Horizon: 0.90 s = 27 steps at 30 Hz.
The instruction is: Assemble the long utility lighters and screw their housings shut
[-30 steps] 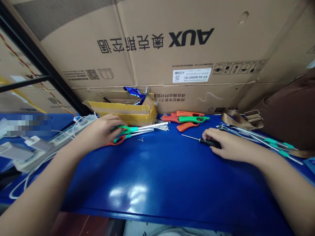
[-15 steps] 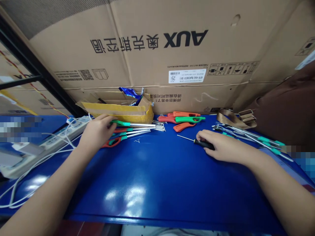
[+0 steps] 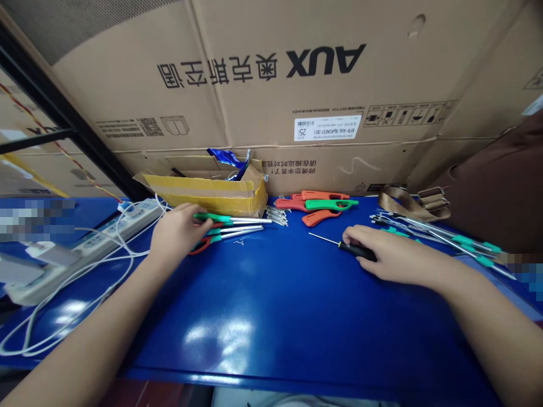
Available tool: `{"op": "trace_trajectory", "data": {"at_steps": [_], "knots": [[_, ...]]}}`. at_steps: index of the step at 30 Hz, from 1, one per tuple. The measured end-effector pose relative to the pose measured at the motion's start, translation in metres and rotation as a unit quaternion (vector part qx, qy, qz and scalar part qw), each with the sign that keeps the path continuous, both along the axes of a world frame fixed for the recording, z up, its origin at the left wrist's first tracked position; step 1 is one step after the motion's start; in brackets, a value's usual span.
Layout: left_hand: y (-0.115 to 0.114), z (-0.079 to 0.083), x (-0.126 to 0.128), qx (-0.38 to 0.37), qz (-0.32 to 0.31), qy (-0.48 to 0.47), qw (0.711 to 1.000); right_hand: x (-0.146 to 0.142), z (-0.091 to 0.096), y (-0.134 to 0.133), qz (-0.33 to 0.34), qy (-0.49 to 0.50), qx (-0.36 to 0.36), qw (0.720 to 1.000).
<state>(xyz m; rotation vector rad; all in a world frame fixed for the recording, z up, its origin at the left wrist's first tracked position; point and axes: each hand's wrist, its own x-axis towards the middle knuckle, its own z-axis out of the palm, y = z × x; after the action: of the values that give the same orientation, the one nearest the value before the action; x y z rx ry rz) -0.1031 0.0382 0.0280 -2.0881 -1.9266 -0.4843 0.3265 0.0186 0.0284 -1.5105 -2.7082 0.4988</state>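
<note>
My left hand (image 3: 179, 229) is at the left pile, its fingers closed at the handle of a green long-nosed lighter (image 3: 216, 218) with a silver metal tube pointing right. Under and beside it lie several more such lighters, among them a red one (image 3: 202, 246); the hand partly hides their handles. My right hand (image 3: 382, 251) is wrapped round the black handle of a screwdriver (image 3: 358, 251). The screwdriver's thin shaft points left and slightly up, just above the blue table (image 3: 288, 305). Beyond its tip lie orange, red and green lighter casings (image 3: 326, 204).
Behind the left pile stands a yellow-taped cardboard box (image 3: 203, 192). Small metal parts (image 3: 277, 215) lie right of it. Metal tubes with wires (image 3: 458, 240) and a brown strap (image 3: 394, 203) are at the right. A power strip (image 3: 99, 243) with white cables runs along the left.
My left hand has shifted slightly right and down over the lighters, its fingers closing in at the handles. My right hand still holds the screwdriver. The whole view has shifted a little.
</note>
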Motion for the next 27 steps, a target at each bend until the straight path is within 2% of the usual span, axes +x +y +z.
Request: {"op": "trace_trajectory", "data": {"at_steps": [9, 17, 19, 23, 27], "knots": [[0.002, -0.003, -0.004, -0.019, -0.033, 0.036, 0.999, 0.002, -0.001, 0.000, 0.001, 0.010, 0.003, 1.000], [0.003, 0.001, -0.009, -0.027, -0.137, 0.028, 0.990, 0.001, -0.003, 0.001, -0.003, -0.018, 0.041, 0.999], [0.002, 0.002, -0.008, -0.036, -0.178, 0.035, 0.983, 0.001, -0.002, 0.002, -0.021, -0.042, 0.058, 0.997], [0.004, 0.001, -0.008, -0.063, -0.252, 0.058, 0.964, -0.003, 0.004, 0.000, -0.098, -0.117, 0.097, 0.984], [0.008, -0.004, -0.011, -0.079, -0.286, 0.050, 0.954, -0.007, 0.011, -0.003, -0.130, -0.137, 0.080, 0.979]]}}
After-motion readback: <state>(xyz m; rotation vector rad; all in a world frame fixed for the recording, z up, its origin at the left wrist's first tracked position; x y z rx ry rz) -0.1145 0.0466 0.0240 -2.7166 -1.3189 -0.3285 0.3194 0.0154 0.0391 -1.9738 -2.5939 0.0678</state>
